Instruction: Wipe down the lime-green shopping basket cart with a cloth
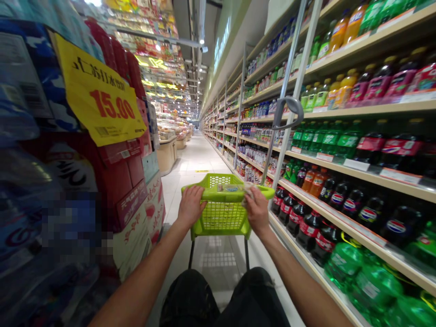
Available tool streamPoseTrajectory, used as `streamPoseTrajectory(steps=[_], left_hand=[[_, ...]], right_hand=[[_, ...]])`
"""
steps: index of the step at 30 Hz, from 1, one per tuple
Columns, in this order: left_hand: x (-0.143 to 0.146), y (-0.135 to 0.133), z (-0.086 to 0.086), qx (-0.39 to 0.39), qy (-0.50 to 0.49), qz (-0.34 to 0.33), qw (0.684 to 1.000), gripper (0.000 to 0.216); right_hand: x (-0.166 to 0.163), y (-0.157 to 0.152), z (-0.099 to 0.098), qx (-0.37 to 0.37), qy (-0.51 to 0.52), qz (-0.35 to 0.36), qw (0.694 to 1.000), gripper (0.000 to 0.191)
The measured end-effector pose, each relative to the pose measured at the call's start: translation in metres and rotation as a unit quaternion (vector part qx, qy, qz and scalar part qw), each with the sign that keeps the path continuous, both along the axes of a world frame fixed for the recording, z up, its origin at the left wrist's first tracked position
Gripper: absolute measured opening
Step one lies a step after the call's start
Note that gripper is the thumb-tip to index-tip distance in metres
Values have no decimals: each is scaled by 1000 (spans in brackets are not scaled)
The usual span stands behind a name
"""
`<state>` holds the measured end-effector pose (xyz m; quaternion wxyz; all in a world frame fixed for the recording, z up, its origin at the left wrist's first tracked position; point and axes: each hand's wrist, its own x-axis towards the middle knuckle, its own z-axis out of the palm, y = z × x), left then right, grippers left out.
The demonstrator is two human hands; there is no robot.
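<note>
In front of my knees stands a lime-green plastic shopping cart [223, 215] with a latticed basket; nothing shows through its mesh. My left hand [192, 204] is closed round the left end of the cart's handle [223, 194]. At the other end, my right hand [257, 206] grips a crumpled whitish tissue or cloth [250, 188] and presses it against the handle. A label strip [232, 187] runs along the handle between both hands.
Tall shelves [368, 168] of bottled drinks line the right side, close to the cart. A grey handle on a pole [286, 111] juts out there. Stacked drink packs [126, 195] with a yellow price sign [102, 97] crowd the left. The tiled aisle [194, 156] stretches ahead past display counters [166, 154].
</note>
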<state>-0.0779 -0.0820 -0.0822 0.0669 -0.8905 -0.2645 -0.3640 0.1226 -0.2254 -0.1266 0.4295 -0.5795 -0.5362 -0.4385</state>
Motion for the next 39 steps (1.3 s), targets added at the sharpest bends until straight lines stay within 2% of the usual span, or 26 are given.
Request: streamPoseTrajectory(steps=[3,7,9,12,15,17,19,21,24,27,29,31,33,36,39], left_hand=[[2,-3,1,-6,-12,7,1000,41],[2,-4,2,-2,-14,6,1000,40],[1,-2,2,4,-7,1,1000,39],[-3,5,1,14,-9,-7,1000,37],[-6,12,-1,19,-20,-12,1000,37],[-8,14,-2,20,-22,-10,1000,37],[-10,15,-2,19,-18,-5,1000,37],[-12,15,-1,19,-15,0,1000,37],[-14,16,-2,19,-11,4,1000,37],[-13,15,-2,21,-11,9,1000,37],[-13,15,-1,23,-9,11,1000,38],[-13,14,-1,27,-5,11,1000,38],[-13,13,-1,30,-2,10,999,37],[-14,11,-1,31,-2,15,999,36],[-14,8,-3,31,-3,19,999,40]], right_hand=[[5,-7,8,14,42,3,999,35],[-24,14,21,-57,-2,102,993,34],[-24,18,28,-71,-6,115,991,31],[11,6,42,-80,90,60,991,27],[62,-11,60,-127,253,-18,959,25],[88,-17,69,-150,314,-38,937,26],[99,-19,71,-154,326,-29,932,25],[94,-19,67,-152,331,-18,931,23],[55,-18,50,-89,289,23,953,25],[-2,-9,32,-25,143,129,981,26],[-29,-1,25,-41,50,169,983,28],[-33,3,19,-45,8,145,988,31],[-16,1,15,-20,16,84,996,34],[19,-10,9,39,79,-9,996,37],[39,-22,3,106,147,-76,980,40]])
